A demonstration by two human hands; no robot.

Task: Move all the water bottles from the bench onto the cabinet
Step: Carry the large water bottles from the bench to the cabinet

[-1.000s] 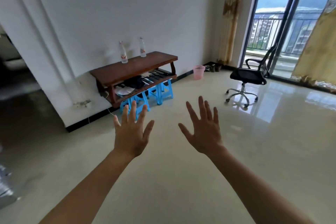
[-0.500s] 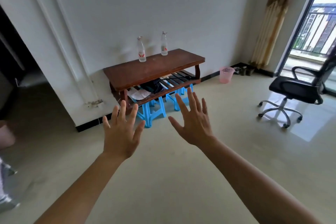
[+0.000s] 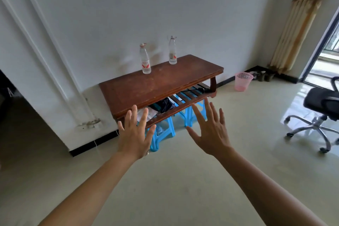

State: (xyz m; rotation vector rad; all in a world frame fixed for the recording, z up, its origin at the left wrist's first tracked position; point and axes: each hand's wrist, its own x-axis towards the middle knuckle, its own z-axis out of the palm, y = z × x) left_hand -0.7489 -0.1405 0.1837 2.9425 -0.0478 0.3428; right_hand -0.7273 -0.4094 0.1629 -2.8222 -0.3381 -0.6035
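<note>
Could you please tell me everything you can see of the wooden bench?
The wooden bench is low and reddish-brown, with a scuffed rectangular top and a slatted lower shelf holding dark clutter. It stands against the white wall, blue stools beneath it. Two water bottles stand upright along its back edge.

Two bottles, left (image 3: 145, 60) and right (image 3: 172, 51), stand apart at the bench's (image 3: 165, 82) wall-side edge.

Reddish-brown bench (image 3: 161, 86); clear bottles (image 3: 145, 60) with seemingly red-and-white labels; blue stools (image 3: 161, 134); pink basket (image 3: 243, 81).
</note>
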